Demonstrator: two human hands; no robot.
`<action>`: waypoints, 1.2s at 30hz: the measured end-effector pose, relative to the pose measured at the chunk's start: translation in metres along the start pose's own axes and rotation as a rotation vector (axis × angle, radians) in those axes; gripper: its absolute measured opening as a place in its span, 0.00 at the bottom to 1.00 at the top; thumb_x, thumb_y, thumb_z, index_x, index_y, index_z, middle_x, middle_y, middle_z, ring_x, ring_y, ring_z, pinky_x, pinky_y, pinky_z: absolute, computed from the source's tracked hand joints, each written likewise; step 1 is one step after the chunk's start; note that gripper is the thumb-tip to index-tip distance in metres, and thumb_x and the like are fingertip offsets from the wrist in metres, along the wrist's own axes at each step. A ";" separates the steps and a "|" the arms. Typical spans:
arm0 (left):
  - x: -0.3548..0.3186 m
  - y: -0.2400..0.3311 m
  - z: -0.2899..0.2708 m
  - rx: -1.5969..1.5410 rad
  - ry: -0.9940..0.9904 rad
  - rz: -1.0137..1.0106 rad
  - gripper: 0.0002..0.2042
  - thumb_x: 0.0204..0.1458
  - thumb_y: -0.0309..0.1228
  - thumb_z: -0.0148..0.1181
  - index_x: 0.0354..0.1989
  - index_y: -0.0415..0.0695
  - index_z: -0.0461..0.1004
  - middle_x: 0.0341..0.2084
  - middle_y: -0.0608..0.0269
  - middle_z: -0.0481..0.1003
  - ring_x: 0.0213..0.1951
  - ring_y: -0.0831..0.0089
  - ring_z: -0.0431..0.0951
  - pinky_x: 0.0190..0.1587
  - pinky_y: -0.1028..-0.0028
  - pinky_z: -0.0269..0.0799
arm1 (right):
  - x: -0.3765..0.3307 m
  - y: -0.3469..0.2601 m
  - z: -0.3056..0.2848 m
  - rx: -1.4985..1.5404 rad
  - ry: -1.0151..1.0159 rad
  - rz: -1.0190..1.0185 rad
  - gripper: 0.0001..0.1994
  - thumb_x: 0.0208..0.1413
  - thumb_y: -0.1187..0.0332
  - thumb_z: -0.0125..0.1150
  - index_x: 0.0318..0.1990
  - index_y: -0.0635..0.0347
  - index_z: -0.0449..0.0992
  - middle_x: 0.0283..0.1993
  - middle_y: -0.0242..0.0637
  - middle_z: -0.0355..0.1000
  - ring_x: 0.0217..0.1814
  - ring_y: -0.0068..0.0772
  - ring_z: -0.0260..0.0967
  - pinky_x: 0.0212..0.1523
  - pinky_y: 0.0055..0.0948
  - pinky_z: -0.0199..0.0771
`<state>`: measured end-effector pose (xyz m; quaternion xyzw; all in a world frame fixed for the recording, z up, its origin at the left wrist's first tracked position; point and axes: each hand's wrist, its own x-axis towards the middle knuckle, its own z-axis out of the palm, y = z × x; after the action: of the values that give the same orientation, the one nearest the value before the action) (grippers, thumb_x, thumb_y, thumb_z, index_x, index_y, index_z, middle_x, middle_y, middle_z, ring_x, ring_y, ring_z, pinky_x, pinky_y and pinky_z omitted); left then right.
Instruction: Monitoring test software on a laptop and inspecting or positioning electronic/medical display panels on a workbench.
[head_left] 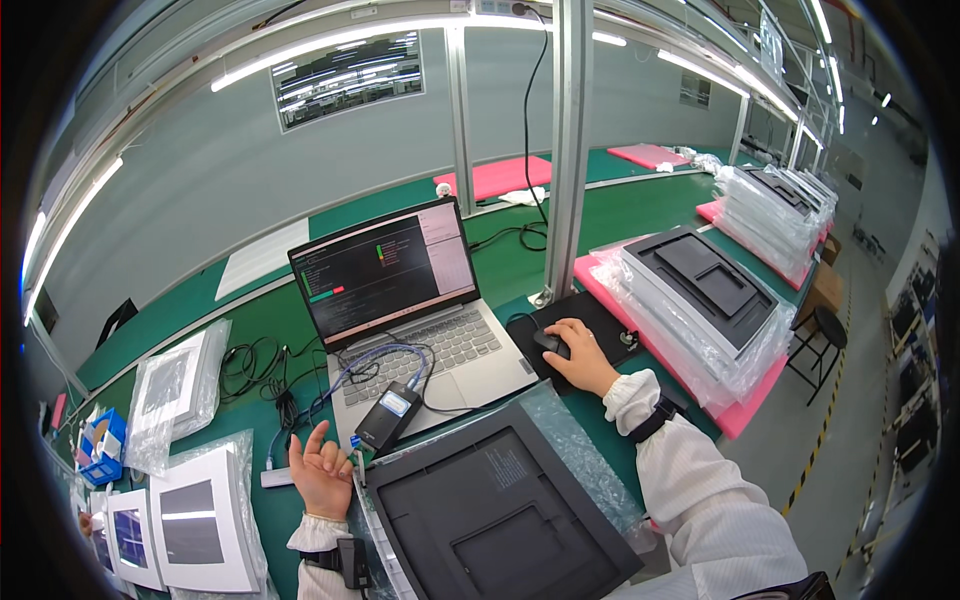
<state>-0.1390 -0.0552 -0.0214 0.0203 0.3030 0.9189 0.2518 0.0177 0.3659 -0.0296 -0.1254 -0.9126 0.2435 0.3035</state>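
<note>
My right hand (pixel 583 358) rests over a black computer mouse (pixel 551 343) on a dark mouse pad (pixel 600 318). To its left stands an open laptop (pixel 385 270), its dark screen showing lines of text. Palm up, with fingers apart and curled, my left hand (pixel 322 475) is beside a large black panel (pixel 500 510) and holds nothing that I can see. That panel lies face down on clear plastic wrap in front of me. A small black box (pixel 388 418) with a lit display sits on the laptop's near left corner, cables running from it. By my left fingers is a white hub (pixel 277 478).
Wrapped black panels (pixel 700 285) lie on pink foam (pixel 745 405) at right, with another wrapped stack (pixel 770 215) beyond. White-framed panels (pixel 200 530) and a blue bin (pixel 101 447) occupy the left. A metal post (pixel 568 150) rises behind the mouse pad. Black cables (pixel 262 370) coil left of the laptop.
</note>
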 end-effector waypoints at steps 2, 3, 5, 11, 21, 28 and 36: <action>0.002 -0.001 -0.001 0.005 0.004 0.002 0.26 0.62 0.53 0.40 0.47 0.41 0.72 0.11 0.72 0.53 0.14 0.81 0.51 0.19 0.78 0.50 | 0.000 0.000 0.001 0.014 -0.016 0.017 0.21 0.49 0.63 0.64 0.52 0.57 0.72 0.56 0.46 0.61 0.58 0.53 0.61 0.60 0.43 0.61; 0.003 -0.001 -0.001 0.007 0.002 0.002 0.26 0.62 0.53 0.40 0.47 0.41 0.72 0.11 0.72 0.53 0.14 0.81 0.51 0.19 0.78 0.50 | 0.000 0.001 0.001 0.013 -0.016 0.018 0.21 0.49 0.63 0.64 0.52 0.57 0.72 0.56 0.46 0.61 0.58 0.53 0.61 0.60 0.43 0.61; 0.003 -0.001 -0.001 0.011 0.001 0.001 0.26 0.62 0.53 0.40 0.47 0.41 0.72 0.11 0.72 0.53 0.14 0.81 0.51 0.19 0.78 0.50 | 0.000 0.003 0.001 0.000 -0.013 0.022 0.21 0.50 0.62 0.64 0.52 0.56 0.72 0.57 0.46 0.61 0.58 0.54 0.60 0.60 0.43 0.61; 0.001 -0.002 -0.001 0.004 0.000 -0.002 0.26 0.62 0.53 0.40 0.47 0.41 0.72 0.11 0.72 0.53 0.14 0.81 0.51 0.19 0.78 0.50 | -0.002 0.003 0.001 -0.001 -0.018 0.020 0.21 0.51 0.61 0.64 0.52 0.56 0.72 0.58 0.46 0.61 0.59 0.54 0.60 0.60 0.43 0.62; 0.001 -0.001 -0.002 0.001 -0.001 0.003 0.26 0.62 0.53 0.39 0.47 0.40 0.71 0.11 0.71 0.53 0.15 0.81 0.51 0.19 0.78 0.50 | 0.000 0.004 0.002 0.008 -0.006 0.005 0.24 0.52 0.59 0.63 0.55 0.57 0.70 0.57 0.45 0.61 0.58 0.53 0.61 0.59 0.43 0.62; 0.001 -0.001 -0.002 0.002 -0.009 -0.002 0.26 0.62 0.53 0.39 0.47 0.40 0.71 0.11 0.71 0.53 0.15 0.81 0.51 0.20 0.77 0.50 | -0.001 0.002 0.002 -0.019 -0.025 0.020 0.25 0.51 0.60 0.63 0.56 0.58 0.69 0.58 0.45 0.61 0.58 0.53 0.61 0.59 0.43 0.63; 0.001 -0.001 -0.002 -0.015 -0.015 -0.012 0.26 0.62 0.53 0.40 0.47 0.40 0.71 0.11 0.72 0.53 0.15 0.81 0.51 0.20 0.78 0.50 | -0.002 0.002 0.000 -0.033 -0.024 0.018 0.25 0.51 0.60 0.63 0.56 0.59 0.69 0.58 0.45 0.61 0.58 0.53 0.61 0.59 0.43 0.63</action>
<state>-0.1402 -0.0550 -0.0243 0.0235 0.2942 0.9195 0.2596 0.0190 0.3670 -0.0318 -0.1357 -0.9188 0.2327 0.2884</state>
